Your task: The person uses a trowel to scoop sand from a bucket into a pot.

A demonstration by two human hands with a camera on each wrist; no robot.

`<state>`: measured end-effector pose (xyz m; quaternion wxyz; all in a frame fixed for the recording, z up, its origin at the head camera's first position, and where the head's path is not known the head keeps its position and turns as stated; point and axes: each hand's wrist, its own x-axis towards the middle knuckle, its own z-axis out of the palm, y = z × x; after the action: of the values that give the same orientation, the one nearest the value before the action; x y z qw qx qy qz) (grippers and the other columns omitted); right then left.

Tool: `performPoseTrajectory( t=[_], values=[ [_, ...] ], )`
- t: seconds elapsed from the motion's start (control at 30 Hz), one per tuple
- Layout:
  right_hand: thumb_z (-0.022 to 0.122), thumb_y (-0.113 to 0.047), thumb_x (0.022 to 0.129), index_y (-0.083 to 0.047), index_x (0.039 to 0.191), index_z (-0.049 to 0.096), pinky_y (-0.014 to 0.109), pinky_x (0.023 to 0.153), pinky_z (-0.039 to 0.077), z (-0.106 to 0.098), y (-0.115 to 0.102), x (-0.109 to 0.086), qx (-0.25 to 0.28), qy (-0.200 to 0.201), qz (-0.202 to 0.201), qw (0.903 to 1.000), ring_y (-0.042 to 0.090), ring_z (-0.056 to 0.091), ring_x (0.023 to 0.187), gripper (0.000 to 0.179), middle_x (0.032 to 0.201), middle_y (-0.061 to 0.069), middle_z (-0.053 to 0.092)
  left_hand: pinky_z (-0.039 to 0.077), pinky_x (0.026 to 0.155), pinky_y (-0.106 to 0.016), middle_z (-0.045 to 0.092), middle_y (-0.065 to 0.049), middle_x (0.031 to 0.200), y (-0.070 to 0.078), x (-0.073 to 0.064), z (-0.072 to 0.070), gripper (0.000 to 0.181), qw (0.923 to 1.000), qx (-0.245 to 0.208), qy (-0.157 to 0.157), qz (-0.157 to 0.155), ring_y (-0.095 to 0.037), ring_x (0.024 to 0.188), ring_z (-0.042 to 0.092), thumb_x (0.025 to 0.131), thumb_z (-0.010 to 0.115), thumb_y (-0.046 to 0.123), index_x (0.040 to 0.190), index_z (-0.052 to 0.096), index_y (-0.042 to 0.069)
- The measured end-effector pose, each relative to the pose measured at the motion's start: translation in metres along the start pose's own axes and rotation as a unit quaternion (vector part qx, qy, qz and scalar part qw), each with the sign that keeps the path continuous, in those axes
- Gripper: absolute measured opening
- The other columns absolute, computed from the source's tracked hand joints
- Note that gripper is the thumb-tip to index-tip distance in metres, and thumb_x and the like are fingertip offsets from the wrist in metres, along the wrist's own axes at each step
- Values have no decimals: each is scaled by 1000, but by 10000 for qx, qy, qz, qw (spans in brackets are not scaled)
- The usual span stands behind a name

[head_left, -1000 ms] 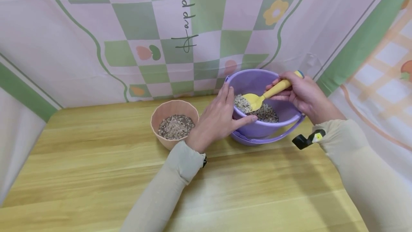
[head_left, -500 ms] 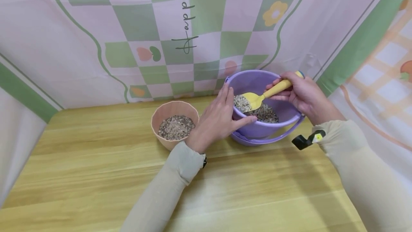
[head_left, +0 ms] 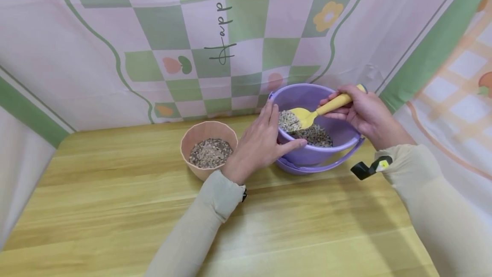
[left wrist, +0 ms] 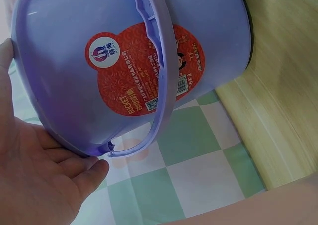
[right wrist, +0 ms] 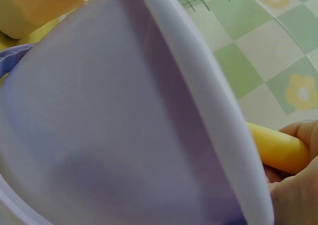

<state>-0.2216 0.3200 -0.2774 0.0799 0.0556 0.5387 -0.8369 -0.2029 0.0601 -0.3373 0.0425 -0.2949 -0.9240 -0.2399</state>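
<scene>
My right hand grips the handle of a yellow toy shovel; its blade lies inside a tilted purple bucket, just above the grains. Light-coloured grains lie at the blade's left edge, and darker mixed grains sit in the bucket. My left hand holds the bucket's left rim, thumb along the near side and fingers toward the far side. In the left wrist view, the fingers meet the rim beside the handle joint. The right wrist view shows the shovel handle in my right hand, its blade hidden by the bucket wall.
A pink-orange bowl with similar grains stands left of my left hand on the wooden table. The bucket's handle hangs on its near side. A checked cloth forms the backdrop behind the table.
The shovel has risen slightly and shifted a little to the right with my right hand. My left hand, the bucket and the bowl stay where they were.
</scene>
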Motion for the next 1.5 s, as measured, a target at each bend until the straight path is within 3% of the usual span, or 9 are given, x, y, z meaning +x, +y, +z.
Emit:
performPoseTrajectory(
  t=[0.8,1.1,1.5],
  values=[
    [55,-11,103,11,87,68,49,82,56,-8,-9,-9,514,-44,83,9986,43,71,90,30,93,31,70,20,120,-35,-1,-15,167,-1,-2,-1,117,9997,-226,18,-49,-22,152,9,83,37,86,159,9,2],
    [57,-13,102,10,89,67,52,86,54,-16,-12,-14,666,109,85,9977,42,71,94,29,94,30,70,19,120,-35,0,-15,166,1,-2,-1,117,9998,-208,-34,-68,-24,152,9,83,39,86,159,9,2],
    [51,-10,104,13,87,65,56,83,54,-21,-18,-14,1110,-40,90,9938,44,70,94,32,93,35,68,19,120,-35,0,-15,166,-1,-3,-1,117,9998,-184,-1,-46,-24,152,10,83,37,86,159,8,2]
  ],
)
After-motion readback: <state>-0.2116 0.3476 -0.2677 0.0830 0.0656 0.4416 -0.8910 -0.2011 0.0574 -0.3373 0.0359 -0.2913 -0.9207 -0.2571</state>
